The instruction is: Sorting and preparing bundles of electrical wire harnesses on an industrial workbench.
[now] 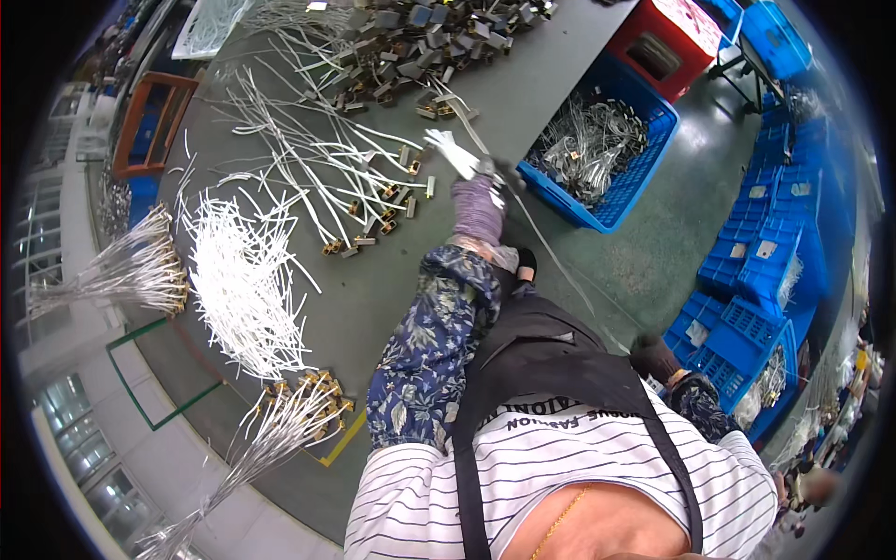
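Observation:
My left hand (pixel 478 207), in a purple glove, reaches over the grey table. It is closed around a small bundle of what look like white tubes (pixel 453 154), whose ends fan out beyond the fingers. A long thin grey cable (pixel 546 245) runs from the connector pile past this hand and slants down to my right hand (pixel 656 357). That hand, in a dark glove, is low by my right side and seems closed on the cable's end; its fingers are small and dark. White cables with metal connectors (pixel 387 210) lie spread left of my left hand.
A heap of metal connectors (pixel 439 42) covers the table's far end. White tubes (pixel 245 280) are piled at left, near cable bundles (pixel 299 411). Right of the table stand a blue crate (pixel 644 163) of cables and a red box (pixel 667 42). Blue crates (pixel 761 243) line the right.

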Demonstrator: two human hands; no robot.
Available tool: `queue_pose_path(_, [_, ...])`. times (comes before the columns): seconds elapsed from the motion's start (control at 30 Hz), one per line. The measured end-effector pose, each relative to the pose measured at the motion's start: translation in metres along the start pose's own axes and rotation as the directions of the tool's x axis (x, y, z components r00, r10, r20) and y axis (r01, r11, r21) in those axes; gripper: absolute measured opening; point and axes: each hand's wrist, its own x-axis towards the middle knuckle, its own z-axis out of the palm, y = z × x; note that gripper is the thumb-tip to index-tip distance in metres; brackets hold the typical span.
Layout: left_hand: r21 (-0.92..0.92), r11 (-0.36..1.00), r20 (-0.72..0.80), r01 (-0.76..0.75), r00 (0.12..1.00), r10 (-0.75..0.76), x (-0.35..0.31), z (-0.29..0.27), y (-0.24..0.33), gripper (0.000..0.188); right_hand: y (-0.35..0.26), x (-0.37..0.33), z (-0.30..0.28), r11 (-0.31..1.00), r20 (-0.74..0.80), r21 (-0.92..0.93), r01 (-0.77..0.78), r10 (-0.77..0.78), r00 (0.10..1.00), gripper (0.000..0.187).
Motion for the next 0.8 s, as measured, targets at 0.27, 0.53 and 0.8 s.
queue_pose_path(0.27, [0.061,0.94,-0.019,-0.336,0.941,0.337,0.006,0.002,0.104,0.024,0.018,0.006,0.005,0.952,-0.153,-0.252,-0.175,0.139,0.978,0.014])
queue_pose_path(0.53, [0.145,0.909,-0.11,-0.391,0.907,0.407,-0.026,0.021,0.134,0.021,-0.004,0.018,0.004,0.961,-0.096,-0.199,-0.192,0.176,0.98,0.011])
queue_pose_path(0.8, [0.378,0.913,-0.033,0.157,0.987,-0.156,-0.042,-0.034,0.021,0.021,-0.114,0.064,0.059,0.919,0.122,0.353,0.175,-0.23,0.965,0.036])
